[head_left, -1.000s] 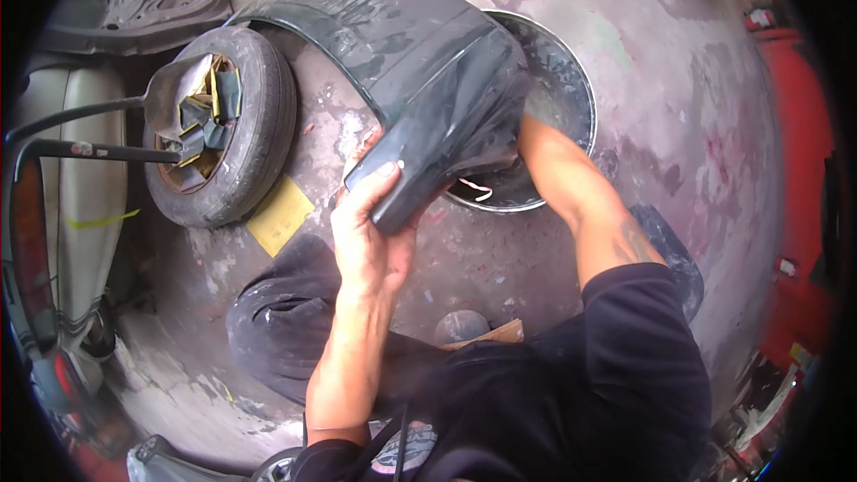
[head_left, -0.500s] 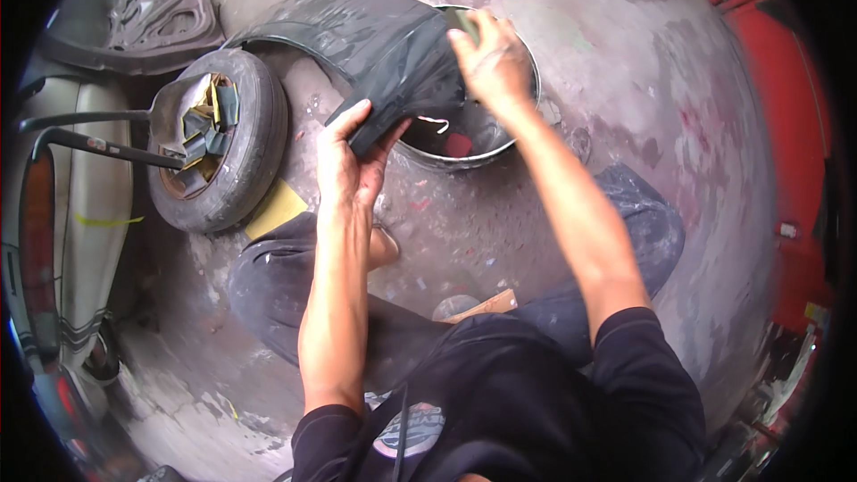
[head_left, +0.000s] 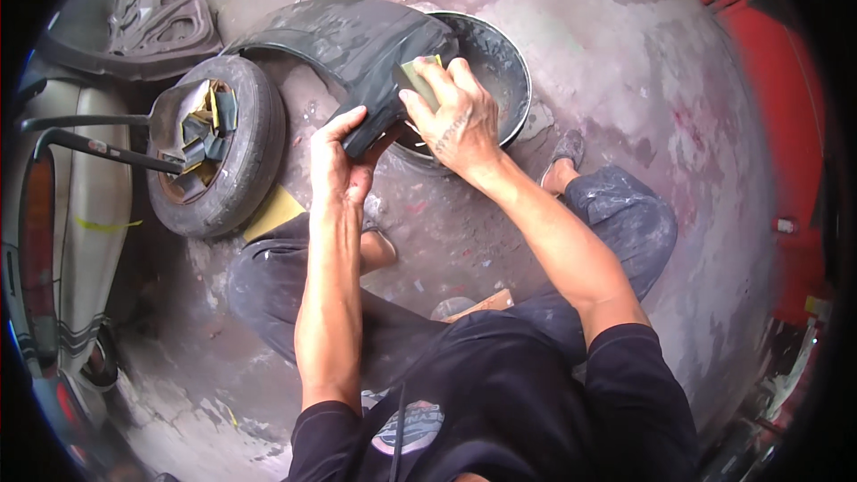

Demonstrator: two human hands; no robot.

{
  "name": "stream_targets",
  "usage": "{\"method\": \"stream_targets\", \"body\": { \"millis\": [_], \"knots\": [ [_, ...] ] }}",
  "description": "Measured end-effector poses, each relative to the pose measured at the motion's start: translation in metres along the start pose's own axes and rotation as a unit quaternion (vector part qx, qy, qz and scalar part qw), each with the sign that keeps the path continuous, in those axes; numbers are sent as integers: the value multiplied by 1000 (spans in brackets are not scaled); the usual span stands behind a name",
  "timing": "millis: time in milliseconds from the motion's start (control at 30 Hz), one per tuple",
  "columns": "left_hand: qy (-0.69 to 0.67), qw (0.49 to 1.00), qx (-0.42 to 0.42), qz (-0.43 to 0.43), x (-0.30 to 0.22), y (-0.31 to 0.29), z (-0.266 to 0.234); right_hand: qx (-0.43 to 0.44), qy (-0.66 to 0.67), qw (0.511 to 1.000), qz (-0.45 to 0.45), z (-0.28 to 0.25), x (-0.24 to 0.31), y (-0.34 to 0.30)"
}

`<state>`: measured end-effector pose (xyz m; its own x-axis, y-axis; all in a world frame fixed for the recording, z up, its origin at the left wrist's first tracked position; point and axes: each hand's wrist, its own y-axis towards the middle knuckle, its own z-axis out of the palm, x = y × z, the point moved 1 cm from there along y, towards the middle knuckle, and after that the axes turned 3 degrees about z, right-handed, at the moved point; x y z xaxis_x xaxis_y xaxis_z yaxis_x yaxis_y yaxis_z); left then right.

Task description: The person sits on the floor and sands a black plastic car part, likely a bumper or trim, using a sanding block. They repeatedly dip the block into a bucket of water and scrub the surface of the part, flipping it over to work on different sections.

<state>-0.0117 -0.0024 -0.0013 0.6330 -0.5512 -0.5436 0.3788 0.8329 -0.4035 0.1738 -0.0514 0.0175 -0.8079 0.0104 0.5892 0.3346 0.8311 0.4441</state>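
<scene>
"What is the left hand (head_left: 339, 165) doing in the head view?"

"It's grasping the narrow near end of a dark curved panel (head_left: 344, 36), with the thumb lying over the top edge."

"And the right hand (head_left: 460, 125)?"

"It's holding a yellowish-green pad (head_left: 421, 80), fingers curling over it. The pad is lying against the panel near its right end; how firmly it's pressing, I can't tell."

"Where is the panel sitting?"

"It's stretching in front of the person, arching from the tyre (head_left: 266, 147) on the left to the round metal basin (head_left: 500, 58) on the right. That right end is overlapping the basin; whether it's touching the rim, I can't tell."

"Anything around them?"

"Folded pieces (head_left: 212, 125) in yellow and grey are filling the tyre's centre, and two dark bars (head_left: 116, 151) are reaching toward it from the left. A yellow sheet (head_left: 277, 211) is lying just beside the tyre, on the floor (head_left: 616, 62). A strip of wood (head_left: 482, 305) is lying near the person's lap, and a red vehicle body (head_left: 778, 143) is standing well off to the right."
</scene>
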Motion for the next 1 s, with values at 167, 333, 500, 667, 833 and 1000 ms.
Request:
{"method": "stream_targets", "body": {
  "millis": [167, 333, 500, 667, 833, 1000],
  "knots": [
    [-3, 1000, 14, -7, 3, -4, 14, -11, -69, 995, 68, 4, -83, 82],
    [-22, 1000, -16, 9, 5, -3, 1, -23, -17, 998, -49, 3, -8, -2],
    [-40, 999, -2, -9, 4, -2, 1, -71, -65, 995, -15, 7, -57, 54],
    [-32, 999, -9, 1, 4, -2, 2, -31, 10, 999, -33, 1, -21, -20],
    [-25, 1000, -4, -6, 2, 1, 4, -60, -34, 997, -29, -4, -63, 11],
    [-15, 1000, -1, -5, 4, 0, 0, -14, 15, 998, -54, -10, -34, -48]
  ]
}}
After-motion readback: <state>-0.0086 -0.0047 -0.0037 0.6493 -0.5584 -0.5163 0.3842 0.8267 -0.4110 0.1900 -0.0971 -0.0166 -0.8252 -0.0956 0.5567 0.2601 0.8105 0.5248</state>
